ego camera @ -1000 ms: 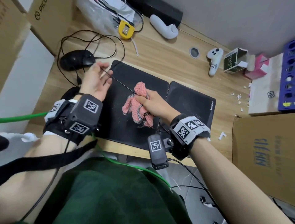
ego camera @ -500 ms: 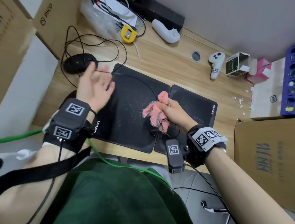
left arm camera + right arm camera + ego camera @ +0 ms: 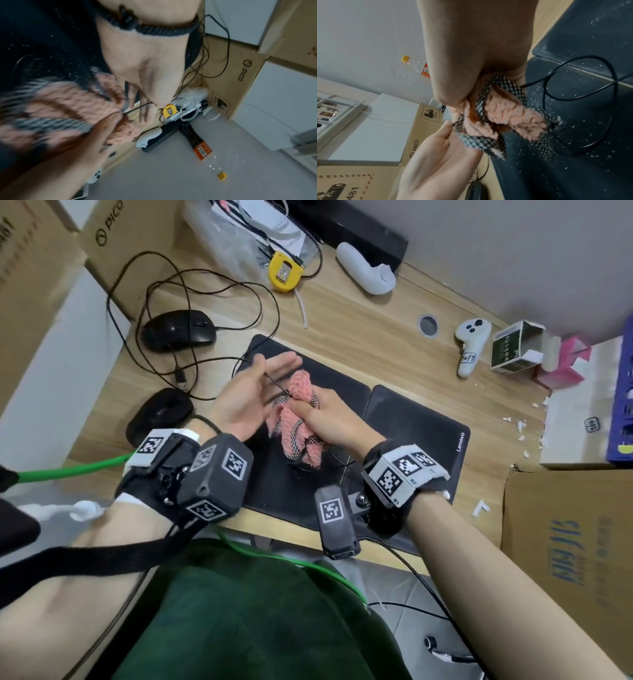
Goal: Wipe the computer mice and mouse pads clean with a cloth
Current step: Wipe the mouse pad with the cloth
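My right hand (image 3: 313, 414) grips a bunched pink cloth with checked trim (image 3: 301, 436), which is wrapped round a thin black mouse cable (image 3: 275, 383) above the left mouse pad (image 3: 274, 487). My left hand (image 3: 274, 369) is just left of the cloth, fingers straight, and its thumb pinches the same cable (image 3: 137, 108) against them. That cable loops over the dusty pad (image 3: 578, 81). A second black pad (image 3: 414, 419) lies to the right. One black mouse (image 3: 178, 330) sits at the back left and another (image 3: 159, 414) lies left of my left wrist.
Tangled cable lies on the wooden desk (image 3: 342, 337) round the far mouse. Behind are a yellow tape measure (image 3: 282, 272), two white controllers (image 3: 471, 344) and a small carton (image 3: 513, 347). Cardboard boxes (image 3: 565, 542) stand at the right and left, and white crumbs dot the desk.
My right hand slid the cloth back along the cable, from the seam between the pads up to my left hand. My left hand shifted right and now pinches the cable.
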`<state>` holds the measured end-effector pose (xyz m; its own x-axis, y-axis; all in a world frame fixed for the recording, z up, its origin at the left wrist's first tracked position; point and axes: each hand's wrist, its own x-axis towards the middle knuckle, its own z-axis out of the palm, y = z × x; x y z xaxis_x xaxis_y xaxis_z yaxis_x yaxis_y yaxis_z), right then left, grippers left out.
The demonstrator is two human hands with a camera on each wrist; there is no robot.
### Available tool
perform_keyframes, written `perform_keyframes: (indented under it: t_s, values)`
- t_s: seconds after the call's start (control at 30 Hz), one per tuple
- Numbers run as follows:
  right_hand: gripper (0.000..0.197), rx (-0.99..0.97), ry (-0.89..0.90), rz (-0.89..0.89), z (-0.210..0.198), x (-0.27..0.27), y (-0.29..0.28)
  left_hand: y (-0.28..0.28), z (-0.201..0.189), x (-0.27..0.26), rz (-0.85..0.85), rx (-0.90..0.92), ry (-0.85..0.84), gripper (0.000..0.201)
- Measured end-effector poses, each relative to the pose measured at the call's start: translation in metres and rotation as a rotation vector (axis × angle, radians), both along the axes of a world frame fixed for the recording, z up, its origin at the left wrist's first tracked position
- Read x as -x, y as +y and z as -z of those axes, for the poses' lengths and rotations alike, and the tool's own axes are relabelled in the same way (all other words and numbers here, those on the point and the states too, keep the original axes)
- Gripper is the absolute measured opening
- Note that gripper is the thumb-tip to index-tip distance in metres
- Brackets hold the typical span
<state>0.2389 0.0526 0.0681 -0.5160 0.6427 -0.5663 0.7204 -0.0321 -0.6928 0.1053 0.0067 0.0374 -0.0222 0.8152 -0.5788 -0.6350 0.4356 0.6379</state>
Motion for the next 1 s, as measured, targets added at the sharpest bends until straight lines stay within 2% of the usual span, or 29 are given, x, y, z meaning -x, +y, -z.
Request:
perform_keyframes:
  t_s: [0.17, 0.3, 0.37, 0.47, 0.57, 0.67, 0.8, 0.87, 1.0]
  values:
    - [0.029, 0.039, -0.166, -0.048, 0.012, -0.045, -0.001, 0.002, 0.013, 0.051, -0.273, 0.171, -0.039, 0.034]
    - [0.028, 0.085, -0.229, -0.014, 0.020, -0.080, -0.009, -0.008, 0.026, 0.082, -0.530, 0.290, -0.160, 0.044]
    - [0.026, 0.109, -0.217, 0.016, 0.021, -0.086, -0.012, -0.009, 0.026, 0.086, -0.580, 0.314, -0.148, 0.044]
    - [0.013, 0.128, -0.159, 0.148, 0.019, -0.082, -0.010, 0.000, 0.018, 0.078, -0.456, 0.268, -0.104, 0.044]
    - [0.009, 0.119, -0.088, 0.263, 0.013, -0.068, -0.002, 0.011, 0.003, 0.053, -0.187, 0.231, -0.092, 0.053]
    - [0.010, 0.107, -0.016, 0.259, 0.004, -0.048, 0.002, 0.015, -0.008, 0.023, 0.017, 0.219, -0.046, 0.029]
    - [0.012, 0.109, 0.059, 0.216, -0.004, -0.021, 0.002, 0.009, -0.014, -0.011, 0.266, 0.165, -0.072, 0.035]
    - [0.023, 0.086, 0.057, 0.190, -0.005, -0.011, 0.000, 0.005, -0.016, -0.023, 0.280, 0.145, -0.080, 0.038]
    - [0.026, 0.071, 0.054, 0.165, -0.002, -0.006, -0.006, 0.003, -0.011, -0.022, 0.085, 0.113, -0.036, 0.041]
